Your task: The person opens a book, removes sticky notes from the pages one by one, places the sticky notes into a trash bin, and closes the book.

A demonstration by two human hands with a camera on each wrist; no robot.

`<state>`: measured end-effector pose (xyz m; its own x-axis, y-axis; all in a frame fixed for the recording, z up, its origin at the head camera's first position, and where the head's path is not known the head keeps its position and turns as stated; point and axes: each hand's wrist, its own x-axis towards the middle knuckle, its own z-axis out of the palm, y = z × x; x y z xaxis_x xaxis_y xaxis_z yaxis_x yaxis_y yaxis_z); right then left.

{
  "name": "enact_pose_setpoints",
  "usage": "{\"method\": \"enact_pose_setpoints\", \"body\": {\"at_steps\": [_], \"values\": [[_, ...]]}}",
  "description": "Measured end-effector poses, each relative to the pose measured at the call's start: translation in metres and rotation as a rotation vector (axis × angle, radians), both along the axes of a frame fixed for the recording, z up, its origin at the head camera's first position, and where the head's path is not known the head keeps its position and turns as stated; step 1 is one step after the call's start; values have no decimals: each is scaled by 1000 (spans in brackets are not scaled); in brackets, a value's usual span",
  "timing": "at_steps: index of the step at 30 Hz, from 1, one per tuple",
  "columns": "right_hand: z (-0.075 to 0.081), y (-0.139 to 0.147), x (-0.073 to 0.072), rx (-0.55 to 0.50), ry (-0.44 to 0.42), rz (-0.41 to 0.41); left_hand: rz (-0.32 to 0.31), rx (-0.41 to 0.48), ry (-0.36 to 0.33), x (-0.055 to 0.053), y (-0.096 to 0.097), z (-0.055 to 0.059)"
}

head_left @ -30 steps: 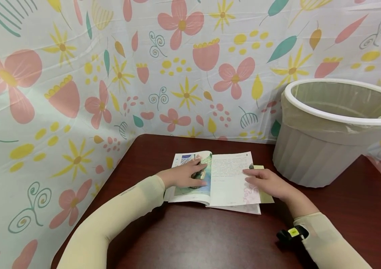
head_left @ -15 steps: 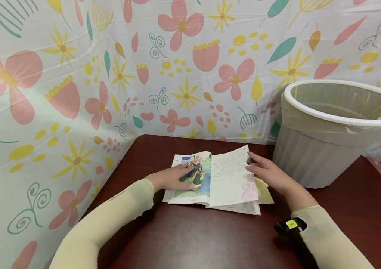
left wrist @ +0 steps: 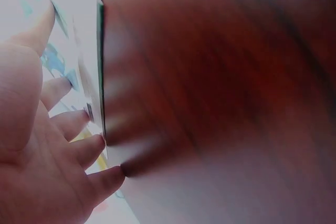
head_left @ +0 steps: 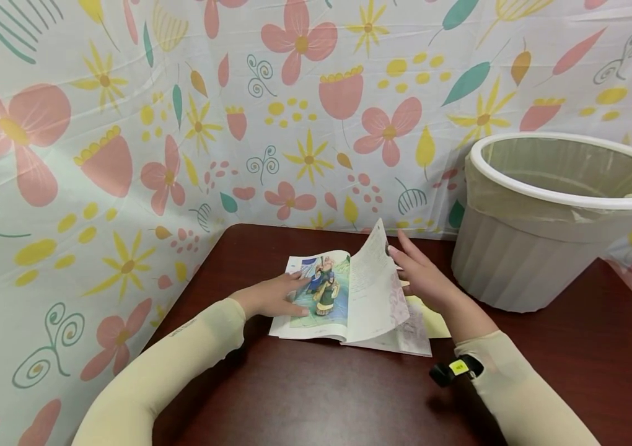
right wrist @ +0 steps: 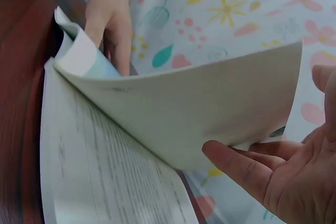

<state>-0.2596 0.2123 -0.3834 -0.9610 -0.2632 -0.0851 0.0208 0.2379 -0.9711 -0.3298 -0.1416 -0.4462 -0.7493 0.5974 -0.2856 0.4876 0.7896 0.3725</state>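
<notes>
a book [head_left: 344,310] I watch from afar on the dark table [head_left: 294,396], left hand [head_left: 270,296] with fingers spread over the picture page [head_left: 329,291], right hand [head_left: 430,282] with straight fingers against a raised page [head_left: 374,294], bin [head_left: 522,260] at right

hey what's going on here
A person's left hand lies with fingers spread at the illustrated left page of an open book on a dark table. The right hand touches a right-hand page, which stands partly raised, not yet turned over. A lined bin stands to the right.
</notes>
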Motion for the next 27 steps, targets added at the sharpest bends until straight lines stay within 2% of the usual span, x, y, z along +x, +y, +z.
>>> {"method": "enact_pose_setpoints", "body": {"at_steps": [7, 16, 24, 27], "values": [[-6, -25, -5, -4, 37, 88, 33, -23, 20, 1, -9, 0], [-14, -58, -4, 34, 72, 109, 83, -16, 30, -3, -13, 1], [-26, -80, 4, 247, 220, 148, 80, -24, 39, -8, -17, -1], [-30, -87, 8, 311, 250, 162, 95, -17, 44, -9, -20, 0]]}}
